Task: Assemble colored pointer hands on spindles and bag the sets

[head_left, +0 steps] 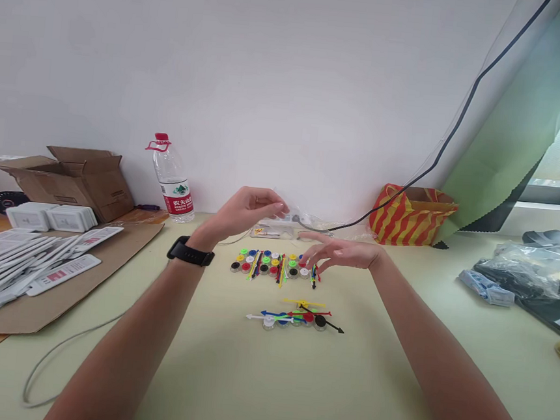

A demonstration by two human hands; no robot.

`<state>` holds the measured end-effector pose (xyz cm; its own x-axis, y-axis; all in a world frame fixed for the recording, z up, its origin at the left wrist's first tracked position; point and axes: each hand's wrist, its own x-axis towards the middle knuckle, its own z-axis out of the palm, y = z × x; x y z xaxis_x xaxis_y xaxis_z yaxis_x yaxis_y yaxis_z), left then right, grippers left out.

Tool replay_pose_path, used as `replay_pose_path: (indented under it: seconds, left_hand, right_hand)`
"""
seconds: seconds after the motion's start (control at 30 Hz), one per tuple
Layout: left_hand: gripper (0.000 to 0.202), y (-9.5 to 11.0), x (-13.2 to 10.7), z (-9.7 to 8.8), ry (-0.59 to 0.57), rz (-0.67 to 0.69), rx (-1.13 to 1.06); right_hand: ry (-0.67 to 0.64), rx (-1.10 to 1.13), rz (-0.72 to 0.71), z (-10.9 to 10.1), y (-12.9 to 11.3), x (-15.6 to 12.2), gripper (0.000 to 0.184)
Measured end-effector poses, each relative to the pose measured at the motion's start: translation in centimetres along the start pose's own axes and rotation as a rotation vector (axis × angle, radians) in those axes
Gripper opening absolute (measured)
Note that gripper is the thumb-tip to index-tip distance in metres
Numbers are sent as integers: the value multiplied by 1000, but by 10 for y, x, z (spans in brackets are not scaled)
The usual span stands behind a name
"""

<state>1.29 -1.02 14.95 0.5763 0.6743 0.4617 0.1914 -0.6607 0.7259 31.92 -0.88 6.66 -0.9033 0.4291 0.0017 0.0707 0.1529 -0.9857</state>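
Before a white wall (289, 106), a pale table (226, 382) is seen. The left hand (246, 212) is bent, but its hold cannot be told; the right hand (342, 253) is spread over rows of bright discs (265, 269), set behind arrow spinners (296, 318).

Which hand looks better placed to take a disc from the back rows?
Probably the right hand: its fingers overlap the right end of the discs in this view. The left hand shows higher up, apart from them, though depth is hard to judge.
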Motion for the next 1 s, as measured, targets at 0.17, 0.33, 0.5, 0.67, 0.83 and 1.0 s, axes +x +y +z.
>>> replay_pose_path:
  seconds: [0.17,0.33,0.5,0.67,0.83,1.0]
  left_hand:
    - [30,7,-5,-18,167,-17,215]
    - [18,15,-8,-21,143,7,343]
    - [16,14,-7,-14,108,18,374]
    - [22,8,-6,-12,65,0,432]
    - [22,4,-5,-9,29,2,447]
    - [20,8,-6,-4,0,61,528]
  right_hand:
    - [5,-391,258,5,-13,7,56]
    - [-124,-676,598,20,-10,33,48]
    - [-179,-738,661,25,-2,43,43]
    - [-216,-747,632,28,-5,45,40]
    - [-234,-726,641,32,-7,50,45]
    - [-180,-719,627,30,-12,45,31]
